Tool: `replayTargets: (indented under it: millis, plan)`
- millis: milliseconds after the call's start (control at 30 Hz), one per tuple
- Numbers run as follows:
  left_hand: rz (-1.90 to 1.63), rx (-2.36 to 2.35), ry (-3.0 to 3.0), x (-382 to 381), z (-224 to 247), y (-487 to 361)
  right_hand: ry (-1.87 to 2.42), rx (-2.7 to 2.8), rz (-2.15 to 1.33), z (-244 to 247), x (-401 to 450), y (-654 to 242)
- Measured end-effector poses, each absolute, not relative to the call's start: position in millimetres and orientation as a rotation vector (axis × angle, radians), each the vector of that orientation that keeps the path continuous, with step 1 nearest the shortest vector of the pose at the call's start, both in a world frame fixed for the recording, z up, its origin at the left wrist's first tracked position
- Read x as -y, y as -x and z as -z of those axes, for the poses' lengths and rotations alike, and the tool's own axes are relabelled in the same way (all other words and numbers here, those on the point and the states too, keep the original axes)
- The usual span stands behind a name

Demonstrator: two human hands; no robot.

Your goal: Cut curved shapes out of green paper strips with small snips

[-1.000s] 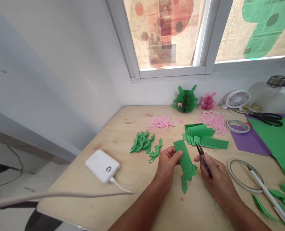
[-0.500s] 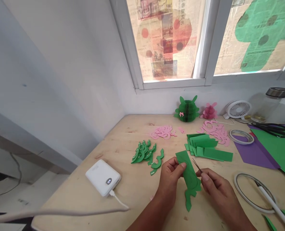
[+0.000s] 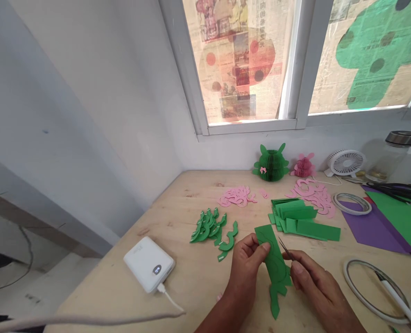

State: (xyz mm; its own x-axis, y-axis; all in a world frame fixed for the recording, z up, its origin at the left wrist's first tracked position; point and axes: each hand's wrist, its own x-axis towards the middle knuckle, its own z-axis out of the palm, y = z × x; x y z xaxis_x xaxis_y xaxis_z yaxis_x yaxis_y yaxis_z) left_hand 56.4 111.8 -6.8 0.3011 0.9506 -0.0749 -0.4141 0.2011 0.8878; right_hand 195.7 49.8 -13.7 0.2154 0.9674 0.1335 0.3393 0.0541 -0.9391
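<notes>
My left hand pinches a strip of green paper between thumb and fingers. A curved outline is drawn on the strip, and a partly cut green shape hangs below its lower end. Just right of the strip, my right hand is closed on small scissors. Their thin pointed blades face up and left; the handles are hidden in the hand. Beyond my left hand lie a pile of cut curvy green pieces and one separate curvy piece.
Folded green strips lie behind the hands, near pink cut-outs. A white power bank with a cable sits left. Along the wall stand a green paper figure, a pink one, a fan and a jar.
The view has tilted slightly up, so everything on the table appears a little lower. Both hands keep their holds on the green strip and the scissors.
</notes>
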Motion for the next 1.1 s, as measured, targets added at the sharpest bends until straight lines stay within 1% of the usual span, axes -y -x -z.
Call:
replayTargets:
  millis: [100, 333, 533, 900, 1100]
  plan:
    - [-1.078, -0.743, -0.884, -112.0, 8.0, -55.1, 1.481, 1.224, -0.785, 10.4, -48.2, -191.9]
    - [-1.062, -0.698, -0.905, -111.3, 4.4, -54.0, 1.391, 1.363, -1.003, 18.2, -52.7, -199.3]
    - [-1.046, -0.714, -0.904, -109.2, 3.4, -56.3, 1.450, 1.331, -1.012, 21.9, -54.9, -200.9]
    - [-1.033, -0.788, -0.876, -115.7, 3.1, -52.9, 1.424, 1.181, -1.154, 11.6, -54.1, -201.2]
    - [-1.010, -0.775, -0.891, -115.3, 2.2, -52.3, 1.436, 1.173, -1.170, 7.8, -53.5, -199.9]
